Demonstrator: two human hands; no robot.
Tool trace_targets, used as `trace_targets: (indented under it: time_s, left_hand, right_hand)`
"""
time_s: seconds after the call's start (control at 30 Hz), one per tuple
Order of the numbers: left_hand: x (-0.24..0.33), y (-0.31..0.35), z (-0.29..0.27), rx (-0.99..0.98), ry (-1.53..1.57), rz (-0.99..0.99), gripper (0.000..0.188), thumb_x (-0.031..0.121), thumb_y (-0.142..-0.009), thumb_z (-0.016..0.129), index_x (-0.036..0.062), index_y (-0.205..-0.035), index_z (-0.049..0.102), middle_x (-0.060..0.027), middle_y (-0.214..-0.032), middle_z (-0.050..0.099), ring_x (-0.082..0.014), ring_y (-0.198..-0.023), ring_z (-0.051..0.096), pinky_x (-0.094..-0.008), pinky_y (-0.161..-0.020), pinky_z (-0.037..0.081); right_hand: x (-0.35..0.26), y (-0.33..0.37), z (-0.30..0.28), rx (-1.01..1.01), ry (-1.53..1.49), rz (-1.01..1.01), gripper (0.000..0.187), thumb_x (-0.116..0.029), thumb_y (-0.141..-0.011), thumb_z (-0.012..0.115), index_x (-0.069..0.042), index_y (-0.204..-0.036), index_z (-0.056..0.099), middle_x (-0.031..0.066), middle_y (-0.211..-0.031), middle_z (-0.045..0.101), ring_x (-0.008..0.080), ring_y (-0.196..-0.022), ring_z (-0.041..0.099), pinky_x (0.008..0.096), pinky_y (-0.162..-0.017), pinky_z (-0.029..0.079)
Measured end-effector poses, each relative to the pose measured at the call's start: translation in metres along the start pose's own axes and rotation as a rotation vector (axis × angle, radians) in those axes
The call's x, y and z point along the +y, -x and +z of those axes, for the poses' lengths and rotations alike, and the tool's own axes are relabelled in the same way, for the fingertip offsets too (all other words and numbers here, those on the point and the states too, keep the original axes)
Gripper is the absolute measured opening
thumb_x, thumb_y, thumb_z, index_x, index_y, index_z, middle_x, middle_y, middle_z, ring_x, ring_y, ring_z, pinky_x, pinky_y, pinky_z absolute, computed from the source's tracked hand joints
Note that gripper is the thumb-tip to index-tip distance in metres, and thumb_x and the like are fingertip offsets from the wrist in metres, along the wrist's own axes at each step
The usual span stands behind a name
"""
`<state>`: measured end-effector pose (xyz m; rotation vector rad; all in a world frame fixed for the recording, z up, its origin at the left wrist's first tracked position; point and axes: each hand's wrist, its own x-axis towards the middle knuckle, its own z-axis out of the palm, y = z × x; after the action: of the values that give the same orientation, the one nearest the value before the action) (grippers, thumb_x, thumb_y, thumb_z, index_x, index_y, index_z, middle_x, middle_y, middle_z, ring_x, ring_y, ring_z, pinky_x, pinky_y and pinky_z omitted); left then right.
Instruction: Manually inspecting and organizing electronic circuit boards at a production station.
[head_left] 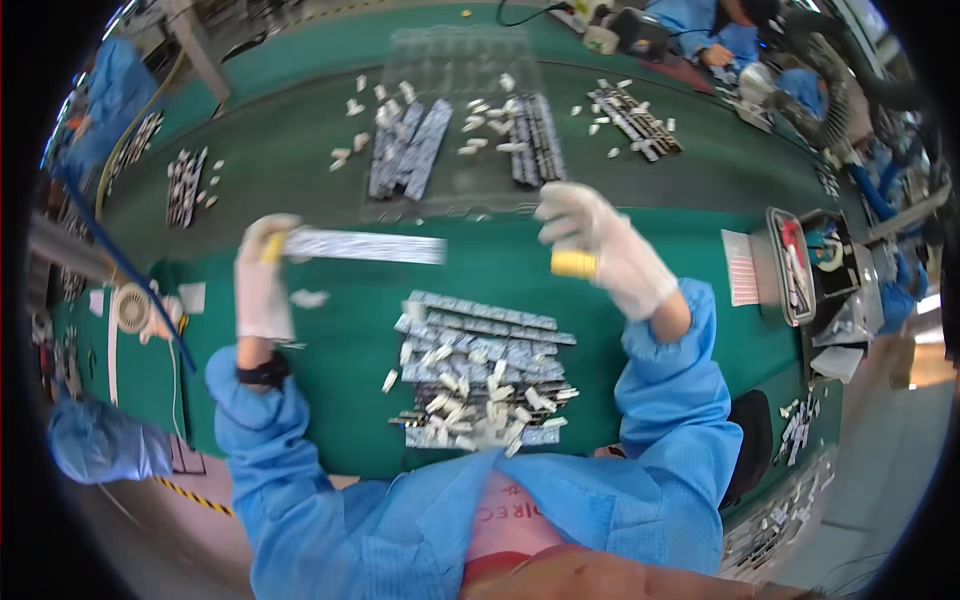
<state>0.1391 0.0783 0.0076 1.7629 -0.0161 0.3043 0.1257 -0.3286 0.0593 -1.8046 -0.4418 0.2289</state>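
Observation:
My left hand (265,285), in a white glove, is closed on one end of a long flat strip (365,246) with a white and grey pattern. The strip points right across the green mat and is smeared by motion. Yellow covering shows at the thumb of each glove. Over the mat to the right, my gloved right hand (600,240) has its fingers apart from the yellow-tipped thumb, with nothing visible between them. Between my forearms lies a stack of similar grey patterned strips (485,305), with many small white pieces (495,395) scattered over its near part.
Beyond the mat, a dark conveyor belt (290,150) carries a clear tray (465,60), more strips (425,150) and white pieces. A tool bin (790,265) and a pink printed sheet (740,268) lie right. A small fan (132,308) stands left. Other people work nearby.

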Motion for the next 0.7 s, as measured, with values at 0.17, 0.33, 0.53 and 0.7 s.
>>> trace_targets:
  time_s: [0.17,0.33,0.53,0.7]
  left_hand:
    - [-0.111,-0.031,-0.154,0.040,-0.722,-0.055,0.018,0.010,-0.088,0.053,0.0076,-0.104,0.060,-0.0043,-0.095,0.059,-0.0181,-0.089,0.056,-0.0281,-0.081,0.043]
    - [0.003,-0.019,0.017,0.068,-0.952,0.561,0.039,0.002,-0.070,0.067,0.0124,-0.108,0.061,-0.0083,-0.108,0.062,-0.0301,-0.104,0.056,-0.0409,-0.092,0.043]
    - [0.013,0.041,0.126,-0.880,-0.674,0.497,0.042,0.025,-0.066,0.079,0.0114,-0.103,0.062,-0.0060,-0.109,0.062,-0.0283,-0.096,0.057,-0.0397,-0.086,0.046]
    - [-0.005,0.036,0.126,-0.820,-0.426,0.296,0.020,0.014,-0.067,0.077,0.0067,-0.082,0.065,-0.0058,-0.095,0.066,-0.0251,-0.086,0.061,-0.0343,-0.078,0.049]
  right_hand:
    - [0.119,-0.054,-0.157,0.651,1.085,0.238,0.113,-0.036,-0.055,0.089,0.003,-0.139,0.026,0.0240,-0.132,0.043,0.0391,-0.122,0.044,0.0382,-0.101,0.040]
    - [0.124,-0.103,-0.209,0.596,1.296,0.731,0.111,-0.051,-0.055,0.084,-0.019,-0.142,0.023,0.0076,-0.144,0.026,0.0290,-0.137,0.024,0.0699,-0.098,0.026]
    - [0.198,-0.131,-0.257,0.255,1.181,0.518,0.089,-0.026,-0.071,0.074,-0.021,-0.145,0.024,0.0155,-0.138,0.038,0.0377,-0.120,0.048,0.0451,-0.094,0.045]
    - [0.185,-0.110,-0.210,0.452,1.209,0.401,0.045,-0.015,-0.084,0.056,-0.015,-0.128,0.048,0.0220,-0.114,0.057,0.0417,-0.103,0.057,0.0457,-0.084,0.049]
